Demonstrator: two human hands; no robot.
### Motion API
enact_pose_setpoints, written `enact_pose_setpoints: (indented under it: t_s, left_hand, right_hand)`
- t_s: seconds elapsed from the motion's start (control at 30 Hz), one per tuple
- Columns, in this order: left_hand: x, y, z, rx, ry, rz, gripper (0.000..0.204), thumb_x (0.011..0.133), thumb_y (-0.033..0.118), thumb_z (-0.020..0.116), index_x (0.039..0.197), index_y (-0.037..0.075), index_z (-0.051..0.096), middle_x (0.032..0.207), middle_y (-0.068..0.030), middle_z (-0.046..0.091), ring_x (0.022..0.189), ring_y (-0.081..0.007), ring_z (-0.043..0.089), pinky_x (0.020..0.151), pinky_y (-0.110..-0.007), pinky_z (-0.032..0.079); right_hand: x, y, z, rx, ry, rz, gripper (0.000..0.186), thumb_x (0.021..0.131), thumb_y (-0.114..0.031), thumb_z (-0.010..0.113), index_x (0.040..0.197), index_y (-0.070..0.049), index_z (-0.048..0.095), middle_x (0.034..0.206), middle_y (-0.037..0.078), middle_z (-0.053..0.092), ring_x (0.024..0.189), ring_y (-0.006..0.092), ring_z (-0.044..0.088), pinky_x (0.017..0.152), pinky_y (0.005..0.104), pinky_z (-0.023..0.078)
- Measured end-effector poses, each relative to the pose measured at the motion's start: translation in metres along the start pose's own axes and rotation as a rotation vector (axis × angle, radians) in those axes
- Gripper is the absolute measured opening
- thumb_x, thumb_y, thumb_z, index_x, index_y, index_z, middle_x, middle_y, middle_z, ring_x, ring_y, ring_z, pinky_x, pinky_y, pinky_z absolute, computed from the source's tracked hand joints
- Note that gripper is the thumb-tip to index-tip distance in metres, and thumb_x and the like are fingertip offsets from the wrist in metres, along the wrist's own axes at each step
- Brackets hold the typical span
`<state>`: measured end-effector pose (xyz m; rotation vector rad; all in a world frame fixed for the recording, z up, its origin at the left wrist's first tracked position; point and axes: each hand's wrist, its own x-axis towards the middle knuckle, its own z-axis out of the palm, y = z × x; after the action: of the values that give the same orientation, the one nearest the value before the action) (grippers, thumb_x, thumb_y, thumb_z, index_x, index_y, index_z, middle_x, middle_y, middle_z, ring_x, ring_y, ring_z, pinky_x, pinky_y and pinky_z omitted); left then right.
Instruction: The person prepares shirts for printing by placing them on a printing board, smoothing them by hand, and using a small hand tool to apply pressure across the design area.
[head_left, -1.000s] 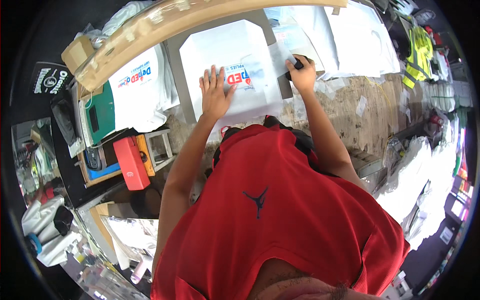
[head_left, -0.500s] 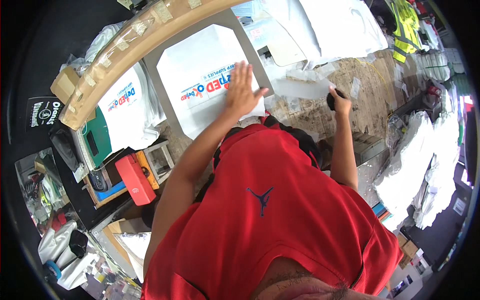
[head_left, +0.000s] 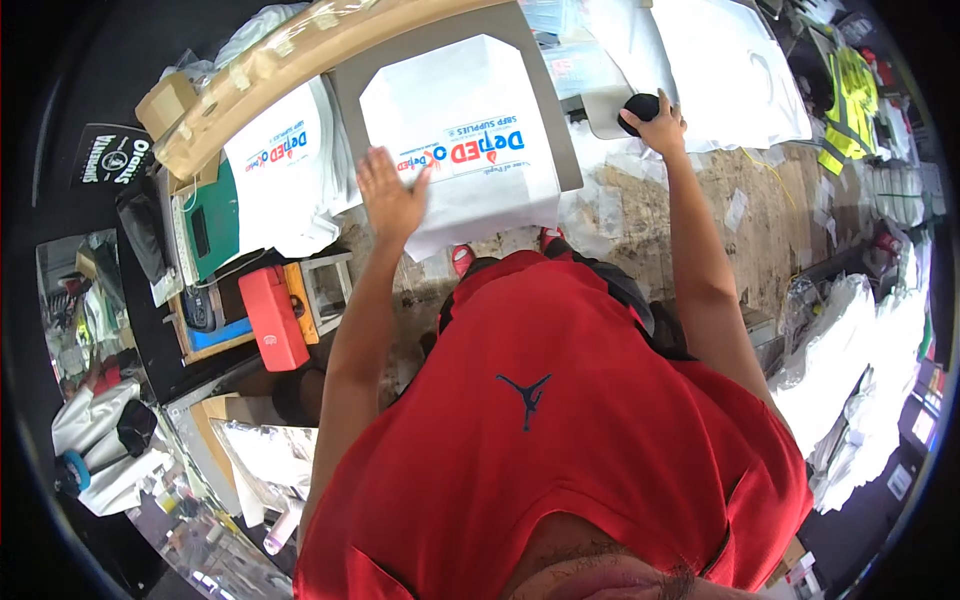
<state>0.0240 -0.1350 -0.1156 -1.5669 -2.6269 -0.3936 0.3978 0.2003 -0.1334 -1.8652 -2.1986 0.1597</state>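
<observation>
A white printed bag (head_left: 470,150) lies flat on a grey board (head_left: 545,100) in front of me. My left hand (head_left: 388,192) is spread open, its fingertips at the bag's left edge. My right hand (head_left: 658,122) is closed over a black rounded knob (head_left: 640,105) at the board's right side. A second white printed bag (head_left: 285,165) lies on a stack to the left.
A long wooden beam (head_left: 290,65) runs along the back left. A red box (head_left: 270,318) and a green cutting mat (head_left: 215,225) sit at the left. White sheets (head_left: 720,60) lie at the back right, a yellow vest (head_left: 850,100) beyond them.
My left hand has slid from the bag's middle to its left edge. My right hand stays on the black knob. The view has shifted with my head.
</observation>
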Motion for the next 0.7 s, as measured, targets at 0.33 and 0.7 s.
enact_pose_setpoints:
  t_s: [0.33, 0.7]
  left_hand:
    - [-0.012, 0.048, -0.017, -0.340, 0.151, 0.208, 0.069, 0.088, 0.034, 0.073, 0.142, 0.000, 0.047, 0.149, -0.0260, 0.040, 0.137, -0.0457, 0.036, 0.113, -0.055, 0.032]
    - [0.005, 0.062, 0.012, -0.143, -0.033, 0.157, 0.087, 0.095, 0.058, 0.054, 0.153, -0.002, 0.029, 0.160, -0.0233, 0.024, 0.147, -0.0454, 0.021, 0.120, -0.059, 0.014]
  right_hand:
    - [-0.096, -0.052, -0.032, 0.615, -0.659, -0.092, 0.050, 0.088, -0.047, 0.070, 0.095, 0.002, 0.073, 0.081, 0.013, 0.072, 0.076, 0.0195, 0.068, 0.074, 0.0327, 0.052]
    - [-0.188, -0.061, -0.017, 0.627, -0.904, -0.133, 0.067, 0.085, -0.050, 0.072, 0.123, 0.003, 0.063, 0.105, 0.020, 0.073, 0.094, 0.0291, 0.071, 0.083, 0.0368, 0.053]
